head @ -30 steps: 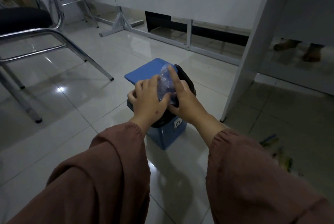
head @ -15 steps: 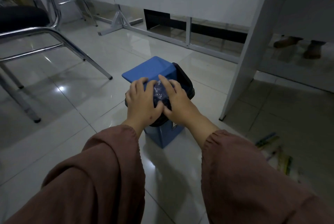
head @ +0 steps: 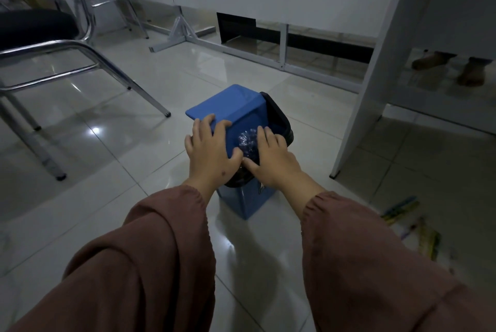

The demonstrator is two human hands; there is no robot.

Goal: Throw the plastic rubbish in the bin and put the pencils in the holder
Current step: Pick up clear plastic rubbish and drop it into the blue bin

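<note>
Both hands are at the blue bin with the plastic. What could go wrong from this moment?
1. The clear plastic sits crumpled at the mouth of the bin, under the right hand. It may spring back out once released.
2. The left hand holds the swing lid tilted open. If let go early, the lid may pinch the plastic or the fingers.
3. The small bin could tip if pushed hard.
</note>
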